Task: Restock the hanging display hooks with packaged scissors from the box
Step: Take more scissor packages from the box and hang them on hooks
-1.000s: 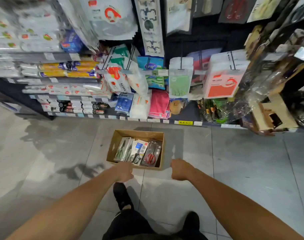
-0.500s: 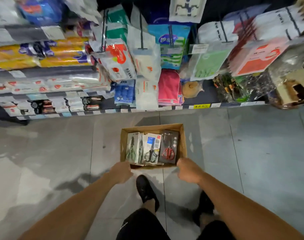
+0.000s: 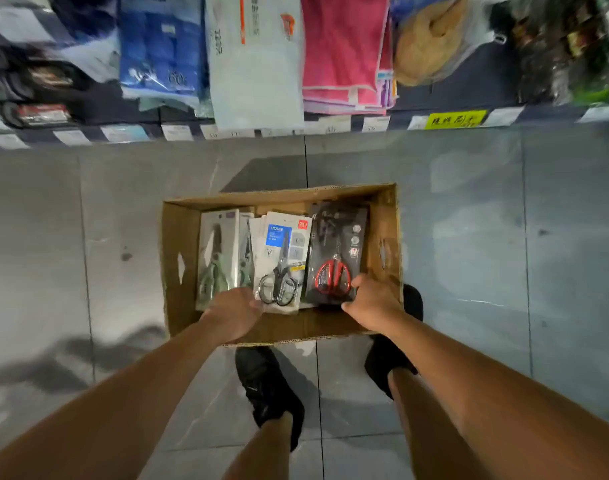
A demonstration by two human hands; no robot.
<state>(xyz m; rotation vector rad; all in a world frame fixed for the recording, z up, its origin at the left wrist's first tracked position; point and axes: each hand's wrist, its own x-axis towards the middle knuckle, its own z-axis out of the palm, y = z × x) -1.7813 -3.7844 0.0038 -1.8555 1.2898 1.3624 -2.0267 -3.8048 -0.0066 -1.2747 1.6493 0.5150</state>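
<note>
Now: the packaged scissors lie flat in three side-by-side stacks in the cardboard box [image 3: 178,271] on the floor [image 3: 469,237]. A grey-green pack [image 3: 216,252] sits by the left wall, a white pack [image 3: 282,251] mid-box and a black pack [image 3: 336,244] toward the right wall. I judge them light, stiff card, slick-faced and weighted toward the handles. Best taken at the near card edge, leaving the far end free for a hook. Both arms reach down, backs of hands up. My right hand [image 3: 374,306] pinches the black pack's near right corner, fingers curled on top, thumb at the edge. My left hand [image 3: 233,315] rests at the grey-green pack's near edge; its fingers are hidden, so I cannot tell the grip.
</note>
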